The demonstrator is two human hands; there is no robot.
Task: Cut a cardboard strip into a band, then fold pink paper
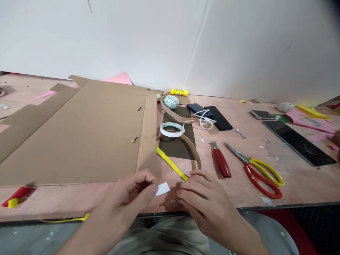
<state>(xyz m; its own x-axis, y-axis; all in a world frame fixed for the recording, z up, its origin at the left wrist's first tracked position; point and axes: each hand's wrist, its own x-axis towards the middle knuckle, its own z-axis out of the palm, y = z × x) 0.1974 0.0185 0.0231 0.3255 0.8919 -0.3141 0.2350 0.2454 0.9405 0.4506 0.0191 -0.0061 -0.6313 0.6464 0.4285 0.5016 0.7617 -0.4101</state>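
Note:
My left hand (130,198) pinches a small white piece of tape or paper (163,189) between thumb and forefinger, near the table's front edge. Beside it, my right hand (205,198) closes over a narrow brown cardboard strip (196,152), which curves away from the fingers toward the tape roll; a torn-looking end pokes out below the fingertips. A yellow strip (171,163) runs from the cardboard sheet to my right fingers, and I cannot tell if they grip it. Just beyond lies a roll of white double-sided tape (172,134).
A large folded cardboard sheet (79,134) covers the left of the table. To the right lie a red-handled cutter (222,163), scissors (261,173), a black phone (218,118) and a tablet-like device (297,142). A patterned ball (171,102) and yellow glue stick (179,92) stand near the wall.

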